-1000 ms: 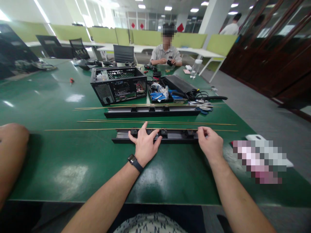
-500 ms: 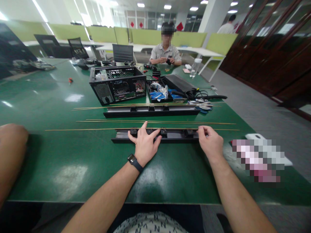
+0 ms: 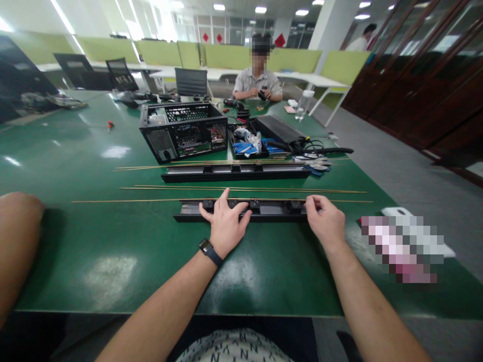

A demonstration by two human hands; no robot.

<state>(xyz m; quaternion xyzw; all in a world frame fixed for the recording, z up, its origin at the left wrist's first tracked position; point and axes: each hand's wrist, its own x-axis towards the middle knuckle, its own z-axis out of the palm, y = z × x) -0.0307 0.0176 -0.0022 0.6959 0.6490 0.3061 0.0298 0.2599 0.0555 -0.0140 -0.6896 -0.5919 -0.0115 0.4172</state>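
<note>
A long black metal channel (image 3: pixel 279 218) lies crosswise on the green table, with small black blocks (image 3: pixel 254 205) set along its inside. My left hand (image 3: pixel 226 216), a dark watch on its wrist, rests over the channel with fingers spread among the blocks. At the channel's right end my right hand (image 3: pixel 325 216) has thumb and forefinger pinched together, close to another black block (image 3: pixel 295 205). What the pinch holds is hidden. A thin brass-coloured rod (image 3: pixel 124 201) runs along the channel's back edge and passes behind both hands.
More thin rods (image 3: pixel 169 187) lie beyond, before a second black channel (image 3: pixel 226 177). Behind stand an opened computer case (image 3: pixel 184 133) and a tray with blue-white gloves (image 3: pixel 247 143). A white object (image 3: pixel 400 213) lies right. Another person's arm (image 3: pixel 18 241) is at left; someone (image 3: pixel 258 83) sits opposite.
My right hand has shifted very slightly left along the channel's end. My left hand stays in place over the blocks.
</note>
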